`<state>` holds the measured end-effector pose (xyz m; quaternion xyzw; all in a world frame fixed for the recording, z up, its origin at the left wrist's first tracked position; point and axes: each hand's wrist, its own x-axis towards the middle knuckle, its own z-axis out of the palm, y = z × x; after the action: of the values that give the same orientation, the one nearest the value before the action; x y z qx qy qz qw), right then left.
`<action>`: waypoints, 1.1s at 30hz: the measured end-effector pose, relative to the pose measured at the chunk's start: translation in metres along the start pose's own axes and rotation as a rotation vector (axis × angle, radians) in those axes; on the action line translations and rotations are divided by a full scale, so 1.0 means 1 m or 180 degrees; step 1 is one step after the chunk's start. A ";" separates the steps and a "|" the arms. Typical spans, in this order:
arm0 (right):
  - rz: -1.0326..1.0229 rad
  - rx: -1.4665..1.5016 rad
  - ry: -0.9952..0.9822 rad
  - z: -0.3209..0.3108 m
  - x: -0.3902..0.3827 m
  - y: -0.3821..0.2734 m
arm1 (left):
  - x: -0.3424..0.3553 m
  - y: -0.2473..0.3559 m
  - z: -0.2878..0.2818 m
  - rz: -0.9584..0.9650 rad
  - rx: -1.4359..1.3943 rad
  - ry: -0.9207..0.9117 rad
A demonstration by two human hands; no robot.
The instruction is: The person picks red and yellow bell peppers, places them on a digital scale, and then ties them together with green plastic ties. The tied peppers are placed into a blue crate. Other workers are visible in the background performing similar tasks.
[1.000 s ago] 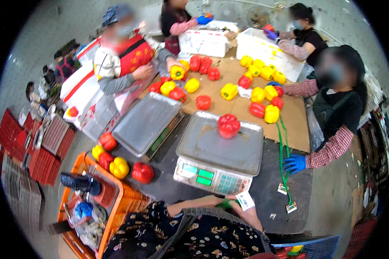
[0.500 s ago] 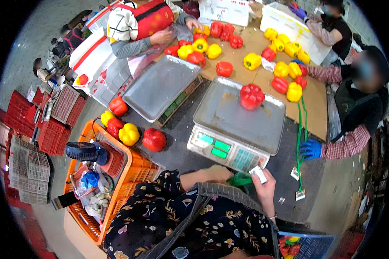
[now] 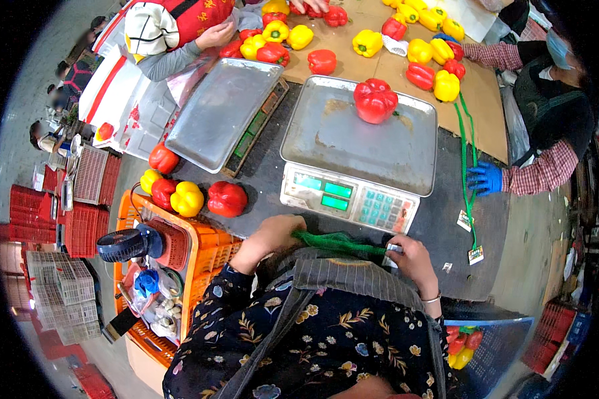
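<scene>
I have the left hand (image 3: 273, 237) gripping long green mesh netting (image 3: 343, 245), the right hand (image 3: 412, 261) a flat white tag (image 3: 391, 255), apparently for tension.

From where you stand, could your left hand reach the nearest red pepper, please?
Probably yes: nothing visible stands between the left hand and that red pepper, though the hand holds green netting, which it may need to release first.

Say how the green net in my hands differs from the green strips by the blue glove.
Pose: the net runs sideways between your left hand and right hand; the strips run away from you along the table. Width: the net looks broader, the strips narrower. Both are green.
</scene>
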<state>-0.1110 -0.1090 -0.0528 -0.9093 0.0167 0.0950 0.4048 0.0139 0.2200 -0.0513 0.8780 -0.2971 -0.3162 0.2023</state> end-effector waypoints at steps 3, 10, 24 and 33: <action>0.0044 -0.0171 -0.0105 0.000 0.000 0.011 | -0.008 -0.010 -0.003 -0.0069 0.0084 0.0140; 0.0144 -0.0421 -0.0240 0.004 -0.003 0.010 | -0.014 0.004 -0.022 -0.0135 0.0023 0.0193; 0.0185 0.0501 0.1311 -0.012 0.010 -0.014 | 0.017 0.063 -0.042 0.0482 -0.0472 0.1180; 0.0218 0.0219 0.1093 -0.013 0.000 -0.018 | 0.063 0.130 0.012 0.1989 -0.0489 -0.0314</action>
<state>-0.1072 -0.1061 -0.0308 -0.8967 0.1199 -0.0486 0.4234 -0.0060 0.0808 -0.0172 0.7101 -0.5369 -0.3024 0.3406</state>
